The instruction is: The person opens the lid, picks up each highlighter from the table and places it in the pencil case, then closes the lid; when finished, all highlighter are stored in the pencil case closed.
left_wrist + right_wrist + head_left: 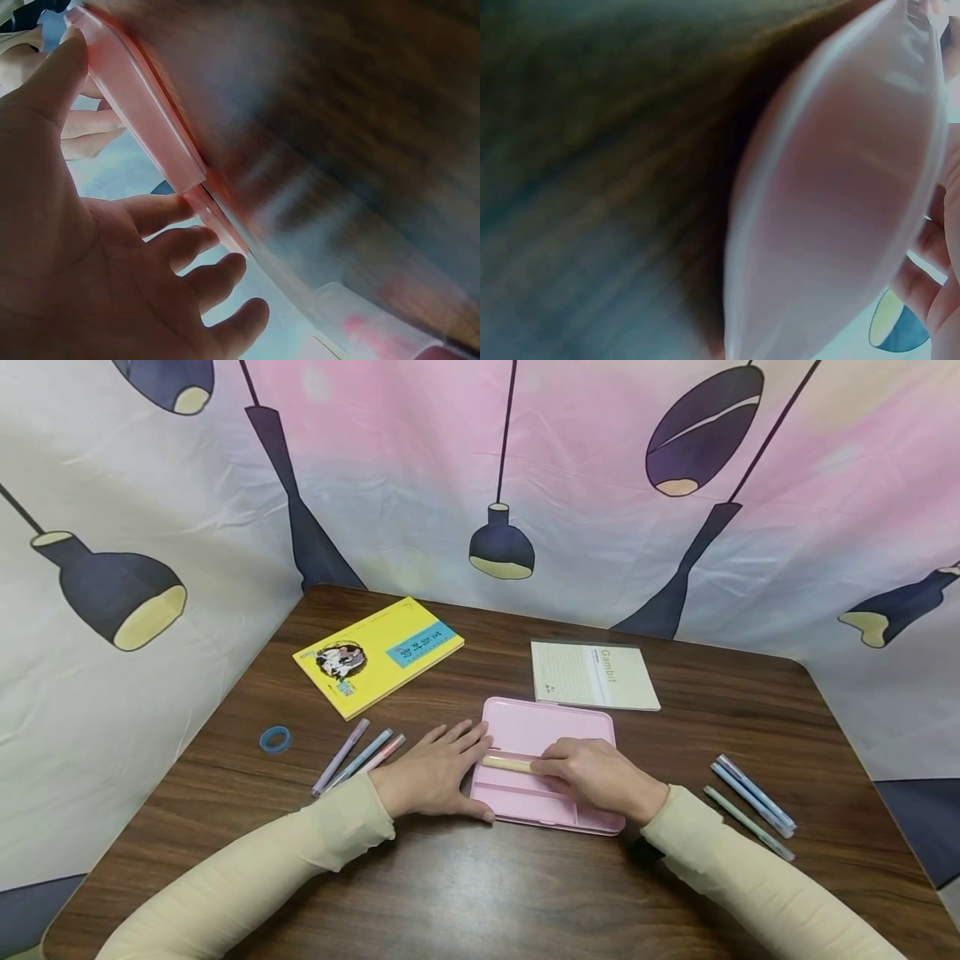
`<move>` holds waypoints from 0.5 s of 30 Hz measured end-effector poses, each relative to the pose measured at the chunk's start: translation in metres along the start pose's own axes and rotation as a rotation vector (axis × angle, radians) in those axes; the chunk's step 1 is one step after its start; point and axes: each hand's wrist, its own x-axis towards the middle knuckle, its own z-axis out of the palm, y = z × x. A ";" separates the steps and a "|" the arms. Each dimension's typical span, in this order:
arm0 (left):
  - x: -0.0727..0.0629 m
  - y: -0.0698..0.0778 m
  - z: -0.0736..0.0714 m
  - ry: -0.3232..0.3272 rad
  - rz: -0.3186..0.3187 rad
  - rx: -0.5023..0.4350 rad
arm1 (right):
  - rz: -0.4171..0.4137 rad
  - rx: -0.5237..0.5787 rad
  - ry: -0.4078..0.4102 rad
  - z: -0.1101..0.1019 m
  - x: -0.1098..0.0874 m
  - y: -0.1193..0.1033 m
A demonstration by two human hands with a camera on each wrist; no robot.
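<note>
A pink pencil case (551,725) lies opened flat on the table, its lower half divided into compartments. My right hand (603,774) is over the case and pinches a pale yellow pen (506,763), which lies lengthwise along the upper compartment; the hand hides the pen's right end. With fingers spread, my left hand (435,772) rests against the left side of the case, thumb near its front corner. The left wrist view shows that thumb and fingertips at the edge of the case (139,97). In the right wrist view, the wall of the case (832,195) fills the middle.
Purple (341,756), blue (358,762) and pink (382,753) pens lie left, near a blue tape roll (275,740). A yellow book (375,652) and a cream notebook (592,675) lie behind. On the right are blue pens (753,795) and a green pen (748,823).
</note>
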 end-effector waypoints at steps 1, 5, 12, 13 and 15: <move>0.000 0.000 0.000 0.000 0.002 0.001 | -0.003 -0.010 -0.007 0.000 0.000 0.000; 0.000 0.001 -0.001 0.004 0.009 0.001 | -0.011 -0.038 -0.027 -0.001 0.002 -0.001; -0.001 0.001 0.000 -0.004 0.002 -0.004 | -0.019 -0.047 -0.033 -0.002 0.002 -0.002; -0.001 0.001 0.000 -0.004 0.002 -0.005 | -0.019 -0.047 -0.034 -0.002 0.001 -0.002; -0.001 0.001 -0.001 -0.005 0.001 -0.006 | -0.017 -0.045 -0.036 -0.002 0.001 -0.002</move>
